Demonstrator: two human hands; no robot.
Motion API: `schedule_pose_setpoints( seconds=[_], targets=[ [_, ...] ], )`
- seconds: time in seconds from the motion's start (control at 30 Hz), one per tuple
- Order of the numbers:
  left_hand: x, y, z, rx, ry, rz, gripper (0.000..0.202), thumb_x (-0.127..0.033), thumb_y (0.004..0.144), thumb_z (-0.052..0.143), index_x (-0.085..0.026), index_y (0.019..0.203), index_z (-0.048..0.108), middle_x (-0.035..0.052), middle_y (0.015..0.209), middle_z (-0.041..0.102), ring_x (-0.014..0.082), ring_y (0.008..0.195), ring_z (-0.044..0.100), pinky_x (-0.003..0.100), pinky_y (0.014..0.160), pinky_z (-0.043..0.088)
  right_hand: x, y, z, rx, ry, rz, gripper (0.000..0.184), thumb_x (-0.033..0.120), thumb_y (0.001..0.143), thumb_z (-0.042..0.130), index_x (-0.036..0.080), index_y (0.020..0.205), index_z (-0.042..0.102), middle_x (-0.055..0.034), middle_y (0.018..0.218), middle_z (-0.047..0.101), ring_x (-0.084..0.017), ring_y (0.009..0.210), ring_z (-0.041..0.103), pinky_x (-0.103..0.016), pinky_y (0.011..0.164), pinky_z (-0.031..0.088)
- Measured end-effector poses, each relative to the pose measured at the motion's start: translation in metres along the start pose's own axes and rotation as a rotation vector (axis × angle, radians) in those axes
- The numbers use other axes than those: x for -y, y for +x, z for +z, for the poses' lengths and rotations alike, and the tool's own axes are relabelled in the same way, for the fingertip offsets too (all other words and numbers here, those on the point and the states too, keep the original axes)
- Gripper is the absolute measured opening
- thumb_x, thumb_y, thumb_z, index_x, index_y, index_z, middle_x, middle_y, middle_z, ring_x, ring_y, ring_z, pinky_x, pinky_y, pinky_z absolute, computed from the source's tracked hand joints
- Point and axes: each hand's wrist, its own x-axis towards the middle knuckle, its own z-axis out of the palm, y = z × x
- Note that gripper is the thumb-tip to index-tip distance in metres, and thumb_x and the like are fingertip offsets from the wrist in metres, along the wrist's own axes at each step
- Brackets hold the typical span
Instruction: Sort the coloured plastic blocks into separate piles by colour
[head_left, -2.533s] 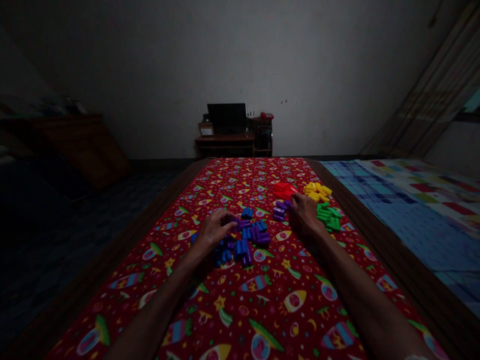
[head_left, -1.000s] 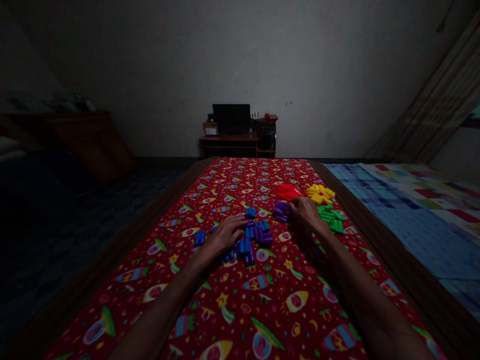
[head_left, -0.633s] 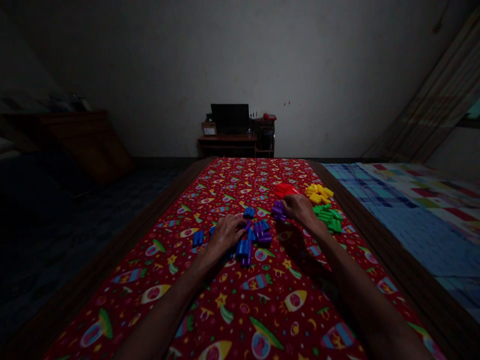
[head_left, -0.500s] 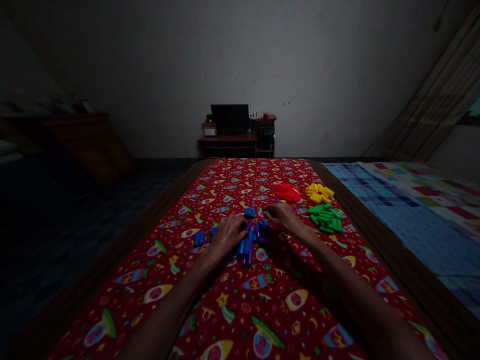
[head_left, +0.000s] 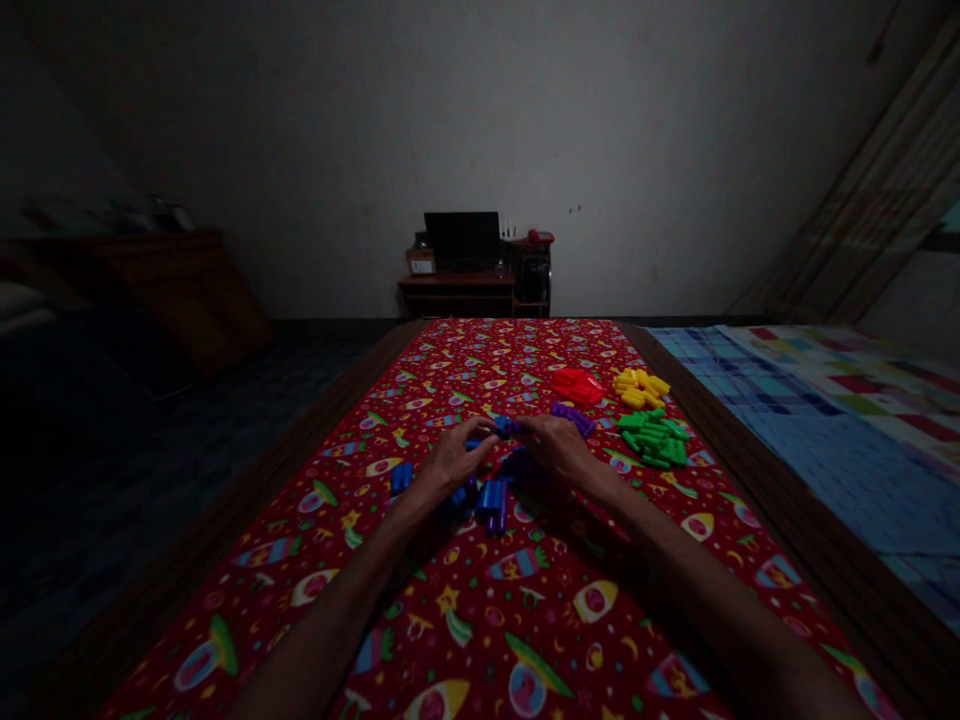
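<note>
My left hand [head_left: 452, 458] is closed in a pinch, thumb and forefinger on a small blue plastic piece [head_left: 502, 426] above the cloth. My right hand [head_left: 556, 446] meets it from the right, fingertips pinched at a small purple piece [head_left: 517, 427] against the blue one; its outline is partly hidden. Below the hands lie a ribbed blue block [head_left: 491, 497] and purple tubes [head_left: 498, 523], with darker blue and purple pieces in shadow. Another blue block [head_left: 402, 478] lies left of my left hand. A purple pile [head_left: 576, 419] sits just beyond my right hand.
Red pieces [head_left: 577, 386], yellow pieces [head_left: 640, 387] and green pieces [head_left: 654, 438] lie in separate piles at the right. A red patterned cloth [head_left: 517, 640] covers the long table. Beyond stands a desk [head_left: 457, 283] with a monitor [head_left: 462, 240]; a bed [head_left: 795, 440] is at right.
My right hand has come left and down from beside the purple pile, uncovering it. My left hand has risen slightly, and both hands now meet at the blue piece.
</note>
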Motion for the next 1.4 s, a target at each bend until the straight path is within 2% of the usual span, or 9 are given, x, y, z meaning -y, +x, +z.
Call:
schedule_pose_setpoints(
  seconds=[0.2,0.4,0.5,0.8,0.97,1.03,1.13,1.27,1.4],
  targets=[
    [-0.002,-0.021,-0.007,0.228,0.272,0.079,0.025,-0.041,0.079,0.066,-0.023,0.096,0.069,0.0044,0.095,0.073,0.0234,0.09,0.068,0.031,0.08,0.051,-0.036,-0.006,-0.026,0.019,-0.266,0.286,0.026,0.03,0.093,0.049,0.013,0.102,0.067,-0.0138,0.097,0.069,-0.022,0.088,0.06,-0.027,0.07,0.037],
    [-0.008,-0.032,0.024,0.166,0.357,0.153,0.054,-0.035,0.085,0.062,-0.026,0.136,0.047,0.0105,0.143,0.049,0.0281,0.131,0.046,0.043,0.105,0.039,-0.052,-0.007,-0.034,0.091,-0.341,0.424,0.043,0.047,0.095,0.041,0.015,0.089,0.07,-0.0128,0.085,0.07,-0.022,0.079,0.062,-0.028,0.063,0.037],
    [-0.007,-0.029,0.033,0.225,0.28,0.225,0.049,-0.03,0.088,0.06,-0.027,0.136,0.048,0.009,0.143,0.05,0.0247,0.132,0.045,0.042,0.108,0.037,-0.057,-0.009,-0.032,0.102,-0.397,0.47,0.04,0.046,0.094,0.045,0.015,0.092,0.071,-0.0143,0.089,0.07,-0.023,0.082,0.063,-0.028,0.064,0.039],
    [-0.005,-0.019,0.03,0.062,0.174,0.132,0.023,-0.024,0.081,0.065,-0.022,0.104,0.069,0.0071,0.109,0.071,0.0232,0.103,0.065,0.037,0.092,0.049,-0.05,-0.006,-0.041,0.022,-0.314,0.439,0.041,0.044,0.095,0.044,0.014,0.09,0.071,-0.0134,0.083,0.07,-0.021,0.079,0.064,-0.026,0.063,0.037],
    [-0.009,-0.011,0.03,-0.04,0.071,-0.019,0.018,-0.03,0.081,0.062,-0.023,0.094,0.073,0.0038,0.096,0.075,0.0228,0.09,0.069,0.034,0.084,0.053,-0.004,-0.003,-0.038,0.137,0.198,-0.011,0.032,0.038,0.094,0.047,0.017,0.106,0.069,-0.0067,0.085,0.072,-0.015,0.072,0.062,-0.022,0.062,0.038],
    [-0.008,-0.008,0.029,-0.041,0.029,-0.076,0.018,-0.029,0.08,0.063,-0.023,0.093,0.073,0.0027,0.093,0.076,0.0226,0.087,0.07,0.033,0.08,0.055,0.007,-0.002,-0.03,0.156,0.226,-0.104,0.027,0.032,0.093,0.051,0.018,0.107,0.069,-0.0061,0.084,0.072,-0.014,0.069,0.062,-0.022,0.061,0.036],
    [-0.005,-0.007,0.025,0.005,-0.013,-0.086,0.029,-0.026,0.078,0.064,-0.021,0.106,0.069,0.0035,0.095,0.075,0.0222,0.088,0.07,0.033,0.08,0.055,0.002,0.001,-0.024,0.057,0.116,-0.041,0.025,0.027,0.092,0.051,0.016,0.101,0.07,-0.0073,0.08,0.071,-0.015,0.067,0.06,-0.023,0.061,0.035],
    [0.0,-0.018,0.013,0.075,0.16,0.057,0.031,-0.031,0.08,0.066,-0.022,0.11,0.066,0.0074,0.108,0.07,0.0243,0.103,0.064,0.037,0.09,0.051,-0.032,0.001,-0.025,-0.133,-0.036,0.142,0.029,0.02,0.094,0.043,0.015,0.106,0.068,-0.0121,0.096,0.069,-0.019,0.086,0.061,-0.026,0.073,0.04],
    [-0.01,-0.037,0.002,0.2,0.394,0.18,0.036,-0.035,0.078,0.071,-0.024,0.112,0.063,0.0085,0.119,0.063,0.0258,0.11,0.059,0.038,0.095,0.047,-0.058,-0.005,-0.023,-0.036,-0.172,0.224,0.03,0.012,0.089,0.042,0.013,0.099,0.07,-0.0143,0.1,0.067,-0.022,0.094,0.058,-0.03,0.082,0.042]
  ],
)
